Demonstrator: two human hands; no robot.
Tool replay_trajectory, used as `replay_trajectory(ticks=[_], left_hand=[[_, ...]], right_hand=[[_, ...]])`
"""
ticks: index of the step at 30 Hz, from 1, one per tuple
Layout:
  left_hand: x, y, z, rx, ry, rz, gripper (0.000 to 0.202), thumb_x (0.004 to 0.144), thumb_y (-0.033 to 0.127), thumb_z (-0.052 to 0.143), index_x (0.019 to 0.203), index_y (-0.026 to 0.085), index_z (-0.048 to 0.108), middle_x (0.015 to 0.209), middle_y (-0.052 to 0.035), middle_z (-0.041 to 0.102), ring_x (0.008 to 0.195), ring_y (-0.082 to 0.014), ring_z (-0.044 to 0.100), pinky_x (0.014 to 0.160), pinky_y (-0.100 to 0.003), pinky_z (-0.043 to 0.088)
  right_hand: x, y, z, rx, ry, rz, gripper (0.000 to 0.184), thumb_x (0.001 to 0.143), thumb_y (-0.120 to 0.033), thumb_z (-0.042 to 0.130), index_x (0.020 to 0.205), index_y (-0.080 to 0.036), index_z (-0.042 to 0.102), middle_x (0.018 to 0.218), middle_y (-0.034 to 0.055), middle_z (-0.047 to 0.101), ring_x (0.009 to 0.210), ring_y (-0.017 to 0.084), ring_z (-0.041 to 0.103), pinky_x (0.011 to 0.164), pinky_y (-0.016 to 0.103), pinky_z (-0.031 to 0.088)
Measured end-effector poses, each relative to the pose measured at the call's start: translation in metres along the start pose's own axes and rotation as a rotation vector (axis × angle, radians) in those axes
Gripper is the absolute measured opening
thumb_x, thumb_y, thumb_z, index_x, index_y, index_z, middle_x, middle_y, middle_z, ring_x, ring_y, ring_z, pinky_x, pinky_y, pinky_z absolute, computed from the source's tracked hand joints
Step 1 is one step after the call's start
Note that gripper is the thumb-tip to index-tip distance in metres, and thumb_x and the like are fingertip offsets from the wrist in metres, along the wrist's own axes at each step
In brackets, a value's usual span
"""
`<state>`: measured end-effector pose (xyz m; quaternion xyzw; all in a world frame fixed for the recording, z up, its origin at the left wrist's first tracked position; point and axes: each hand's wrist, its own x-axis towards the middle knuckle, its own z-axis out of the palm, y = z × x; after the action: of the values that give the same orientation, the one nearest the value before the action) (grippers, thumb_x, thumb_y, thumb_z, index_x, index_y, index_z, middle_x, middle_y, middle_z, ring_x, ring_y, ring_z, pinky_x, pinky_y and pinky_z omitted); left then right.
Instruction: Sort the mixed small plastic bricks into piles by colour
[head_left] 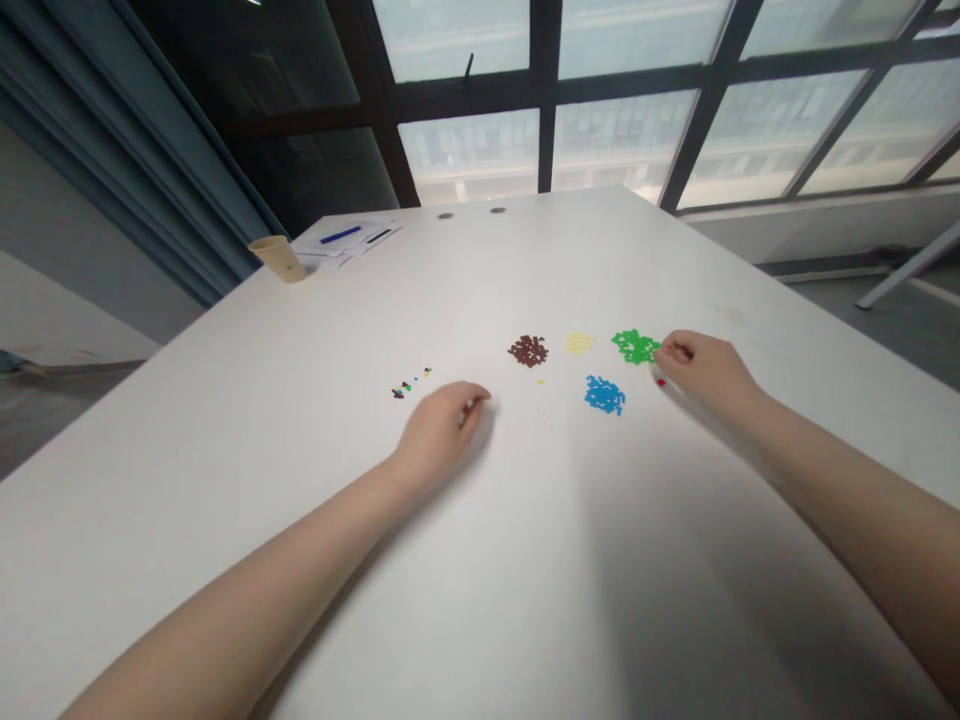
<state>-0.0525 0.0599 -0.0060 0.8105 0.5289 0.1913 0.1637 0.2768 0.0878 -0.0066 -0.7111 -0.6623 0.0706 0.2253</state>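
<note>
My left hand (442,428) rests on the white table (480,590) with thumb and forefinger pinched together. Whatever those fingertips hold, if anything, is too small to make out. At the right edge of a pile of small green pieces (634,346), my right hand (703,366) is also closed in a pinch, its tips touching or nearly touching the pile. A small red piece (661,382) lies just below it. Between the hands are piles of dark brown pieces (529,350), pale yellow pieces (579,343) and blue pieces (604,395). A few white pieces (547,420) lie nearer me.
Several mixed-colour pieces (403,389) are scattered left of my left hand. A lone yellow piece (540,381) sits under the brown pile. At the back left stand a paper cup (279,259) and papers (356,240) with a blue pen (340,235). Windows (472,150) line the far side.
</note>
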Motion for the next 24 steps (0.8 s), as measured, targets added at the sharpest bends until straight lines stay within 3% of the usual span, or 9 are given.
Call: replay_trajectory(ticks=[1, 3, 7, 10, 12, 19, 24], left_hand=[[0.007, -0.016, -0.003, 0.092, 0.121, -0.06, 0.028, 0.082, 0.023, 0.038, 0.098, 0.014, 0.059, 0.096, -0.0089, 0.061, 0.086, -0.0199, 0.053, 0.079, -0.032, 0.039], [0.018, -0.045, -0.008, 0.234, 0.253, -0.123, 0.031, 0.083, 0.026, 0.037, 0.099, 0.015, 0.061, 0.099, -0.0097, 0.06, 0.094, -0.023, 0.05, 0.084, -0.035, 0.037], [0.029, -0.077, -0.009, 0.359, 0.304, -0.237, 0.033, 0.081, 0.03, 0.04, 0.103, 0.021, 0.063, 0.104, -0.0087, 0.057, 0.1, -0.0264, 0.046, 0.08, -0.039, 0.037], [0.029, -0.076, -0.005, 0.395, 0.264, -0.241, 0.032, 0.08, 0.031, 0.042, 0.103, 0.024, 0.062, 0.11, -0.0084, 0.055, 0.105, -0.0289, 0.043, 0.078, -0.043, 0.036], [0.029, -0.073, -0.003, 0.403, 0.256, -0.247, 0.029, 0.079, 0.03, 0.043, 0.099, 0.025, 0.064, 0.11, -0.0084, 0.056, 0.105, -0.0293, 0.042, 0.078, -0.044, 0.034], [0.031, -0.078, -0.002, 0.347, 0.26, -0.252, 0.024, 0.078, 0.025, 0.044, 0.085, 0.023, 0.067, 0.101, -0.0062, 0.062, 0.099, -0.0271, 0.048, 0.076, -0.042, 0.033], [0.03, -0.073, -0.003, 0.247, 0.329, -0.175, 0.022, 0.079, 0.027, 0.047, 0.082, 0.02, 0.067, 0.096, -0.0066, 0.063, 0.098, -0.0256, 0.049, 0.08, -0.042, 0.032]], right_hand=[[-0.008, -0.011, -0.001, 0.004, 0.003, -0.067, 0.016, 0.071, -0.025, 0.046, 0.057, -0.02, 0.041, 0.051, -0.0027, 0.041, 0.048, 0.01, 0.036, 0.049, 0.024, 0.025], [-0.032, -0.037, -0.002, 0.013, -0.024, -0.218, 0.019, 0.073, -0.026, 0.044, 0.056, -0.02, 0.038, 0.052, -0.0023, 0.042, 0.049, 0.01, 0.035, 0.051, 0.024, 0.025], [-0.093, -0.079, 0.003, 0.029, -0.301, -0.528, 0.016, 0.074, -0.02, 0.041, 0.058, -0.018, 0.04, 0.057, -0.0016, 0.046, 0.053, 0.01, 0.035, 0.053, 0.024, 0.023], [-0.124, -0.091, 0.011, 0.032, -0.492, -0.631, 0.012, 0.07, -0.015, 0.042, 0.058, -0.018, 0.042, 0.056, -0.0021, 0.046, 0.052, 0.009, 0.032, 0.051, 0.025, 0.018], [-0.13, -0.092, 0.015, 0.033, -0.544, -0.654, 0.011, 0.07, -0.016, 0.043, 0.059, -0.018, 0.043, 0.056, -0.002, 0.047, 0.051, 0.009, 0.03, 0.05, 0.025, 0.016], [-0.125, -0.089, 0.021, 0.021, -0.582, -0.641, 0.011, 0.07, -0.019, 0.043, 0.059, -0.017, 0.044, 0.056, -0.002, 0.047, 0.051, 0.009, 0.027, 0.05, 0.025, 0.014], [-0.127, -0.089, 0.022, 0.013, -0.594, -0.641, 0.011, 0.07, -0.02, 0.043, 0.059, -0.018, 0.044, 0.056, -0.0023, 0.048, 0.051, 0.009, 0.025, 0.049, 0.026, 0.013]])
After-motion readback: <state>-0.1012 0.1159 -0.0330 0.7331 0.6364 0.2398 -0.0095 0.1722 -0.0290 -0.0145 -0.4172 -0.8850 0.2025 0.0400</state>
